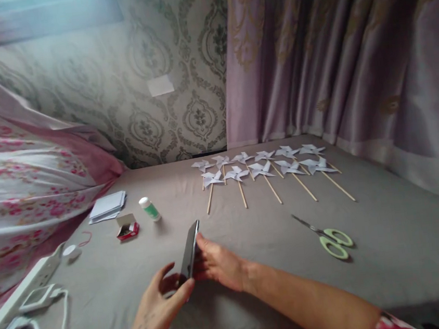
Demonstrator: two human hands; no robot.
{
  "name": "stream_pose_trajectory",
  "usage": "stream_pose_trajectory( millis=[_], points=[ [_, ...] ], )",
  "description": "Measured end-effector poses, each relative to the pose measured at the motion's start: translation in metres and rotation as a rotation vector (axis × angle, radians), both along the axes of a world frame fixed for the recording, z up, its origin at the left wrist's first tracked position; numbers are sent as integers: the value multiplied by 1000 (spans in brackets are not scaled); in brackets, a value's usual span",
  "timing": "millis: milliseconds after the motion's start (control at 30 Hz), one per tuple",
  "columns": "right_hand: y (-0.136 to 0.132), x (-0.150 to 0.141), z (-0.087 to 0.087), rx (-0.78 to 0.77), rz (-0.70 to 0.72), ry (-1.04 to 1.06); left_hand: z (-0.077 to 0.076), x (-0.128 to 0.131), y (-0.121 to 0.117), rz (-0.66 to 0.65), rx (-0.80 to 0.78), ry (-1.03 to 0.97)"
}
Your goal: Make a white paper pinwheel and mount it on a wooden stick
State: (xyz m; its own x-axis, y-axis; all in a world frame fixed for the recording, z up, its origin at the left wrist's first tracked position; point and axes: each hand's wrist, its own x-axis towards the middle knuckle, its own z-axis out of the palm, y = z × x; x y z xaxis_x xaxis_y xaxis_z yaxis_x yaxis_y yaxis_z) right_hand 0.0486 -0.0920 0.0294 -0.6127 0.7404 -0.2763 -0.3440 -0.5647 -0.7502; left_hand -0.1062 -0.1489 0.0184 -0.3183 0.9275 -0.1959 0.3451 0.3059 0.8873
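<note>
A dark smartphone (188,252) is held tilted on edge between both hands, above the grey cloth near the front. My left hand (160,291) grips its lower end, thumb on the near side. Around the phone's far side my right hand (217,261) is closed, its thumb along the upper edge and its fingers partly hidden behind. To the right lie scissors (329,239) with pale green handles, blades partly apart. Beyond the hands, white paper pinwheels (261,169) on wooden sticks lie in two rows.
At the left are a glue stick (150,209), a small red box (127,230), stacked white paper (107,206) and a white round item (72,252) beside a red string. A white power strip (38,275) with a charger (41,297) lines the left edge. Curtains (260,66) hang behind, right.
</note>
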Motion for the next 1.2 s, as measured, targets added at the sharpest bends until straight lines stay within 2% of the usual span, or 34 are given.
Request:
stream_pose_trajectory(
  millis=[67, 167, 233, 367, 433, 500, 600, 667, 767, 967, 1200],
  points=[
    [15, 11, 5, -54, -113, 103, 5, 27, 23, -70, 111, 57],
    [43, 32, 11, -11, -287, 276, 11, 61, 58, -74, 351, 136],
    [61, 48, 14, 12, -378, 313, 14, 77, 79, -83, 393, -13],
    [82, 75, 9, 56, -472, 291, 11, 94, 117, -125, 258, -633],
    [85, 83, 1, 72, -474, 264, 4, 99, 131, -167, 137, -846],
    [86, 87, -6, 94, -471, 234, -4, 104, 141, -183, 3, -974],
    [85, 86, -13, 117, -476, 196, -13, 110, 147, -195, -158, -1065],
    [86, 83, -15, 120, -481, 173, -15, 112, 146, -214, -194, -1103],
    [86, 79, -16, 159, -509, 127, -14, 110, 142, -250, -148, -1164],
    [80, 74, -20, 335, -569, -16, -15, 99, 135, -272, -35, -1234],
    [68, 74, -35, 548, -412, -350, -17, 87, 141, -198, 71, -1226]
  ],
)
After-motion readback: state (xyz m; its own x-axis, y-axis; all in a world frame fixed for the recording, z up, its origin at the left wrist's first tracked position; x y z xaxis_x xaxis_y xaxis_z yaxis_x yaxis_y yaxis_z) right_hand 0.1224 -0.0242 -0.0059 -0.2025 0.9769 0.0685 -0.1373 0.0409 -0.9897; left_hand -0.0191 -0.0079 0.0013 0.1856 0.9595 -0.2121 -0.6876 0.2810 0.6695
